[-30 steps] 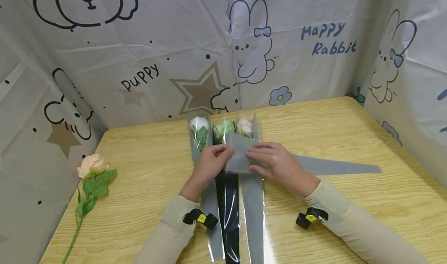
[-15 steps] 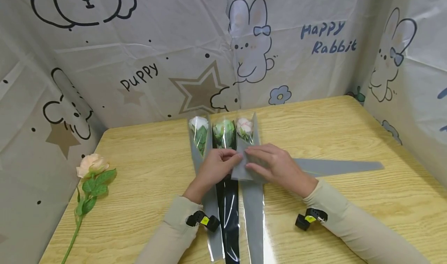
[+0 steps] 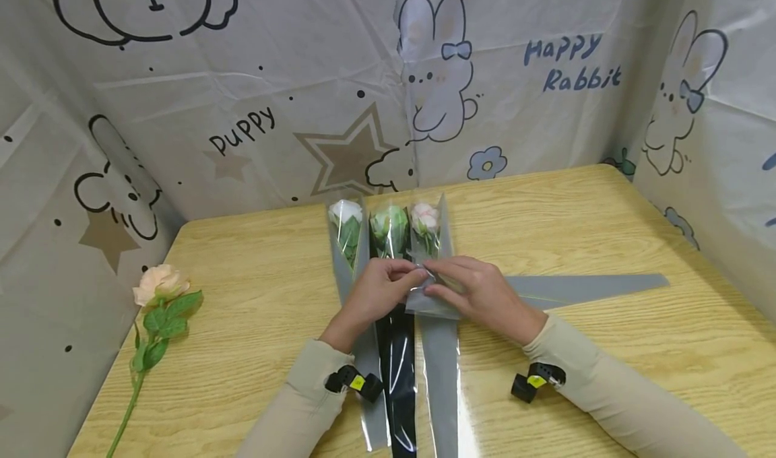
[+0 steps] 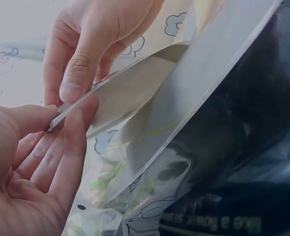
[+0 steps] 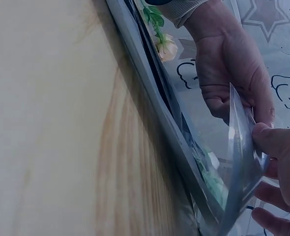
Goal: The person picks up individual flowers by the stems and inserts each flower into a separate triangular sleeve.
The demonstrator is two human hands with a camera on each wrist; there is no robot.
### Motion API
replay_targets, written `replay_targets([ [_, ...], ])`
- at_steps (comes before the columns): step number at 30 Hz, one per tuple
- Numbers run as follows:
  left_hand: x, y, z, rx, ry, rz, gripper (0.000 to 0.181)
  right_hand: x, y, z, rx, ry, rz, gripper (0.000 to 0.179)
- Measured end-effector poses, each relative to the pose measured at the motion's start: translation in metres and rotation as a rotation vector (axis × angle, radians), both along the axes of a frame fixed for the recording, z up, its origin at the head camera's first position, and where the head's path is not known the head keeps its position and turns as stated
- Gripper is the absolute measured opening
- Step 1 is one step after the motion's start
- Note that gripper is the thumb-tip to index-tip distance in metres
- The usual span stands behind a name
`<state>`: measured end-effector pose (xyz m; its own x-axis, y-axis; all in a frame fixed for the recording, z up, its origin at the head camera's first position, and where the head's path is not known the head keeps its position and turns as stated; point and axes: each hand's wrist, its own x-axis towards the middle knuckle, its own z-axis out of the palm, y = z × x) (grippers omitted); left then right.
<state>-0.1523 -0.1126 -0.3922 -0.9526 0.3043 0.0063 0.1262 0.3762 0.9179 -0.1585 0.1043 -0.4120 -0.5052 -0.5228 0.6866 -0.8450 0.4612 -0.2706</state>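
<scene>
Just in front of the wrapped flowers, both hands meet at the wide end of a grey plastic flower sleeve [image 3: 582, 291]. My left hand [image 3: 377, 293] pinches the sleeve's edge between thumb and fingers. From the other side my right hand [image 3: 481, 295] pinches the same edge, its thumb [image 4: 71, 91] on the film in the left wrist view. The sleeve's narrow end points right along the table. Beneath the hands lie three wrapped roses: a white rose [image 3: 346, 212] at left, a green rose [image 3: 390, 222] in a black sleeve [image 3: 397, 370], and a pale pink rose [image 3: 426, 215].
A loose peach rose [image 3: 161, 285] with a bare green stem lies at the table's left side. The wooden table [image 3: 261, 296] is bounded at the back and sides by a printed cloth [image 3: 254, 34] hanging as walls.
The sleeve's wide end has shifted slightly right and toward the person, uncovering more of the green and pink roses. The left hand has moved right, closer to the right hand.
</scene>
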Motion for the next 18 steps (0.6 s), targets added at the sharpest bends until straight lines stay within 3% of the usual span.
replay_targets([
  [18,-0.0003,0.0000,0.0000,-0.053,0.001,0.005,0.026,-0.0016,0.0007,-0.0071,0.013,0.016,0.006,0.039],
])
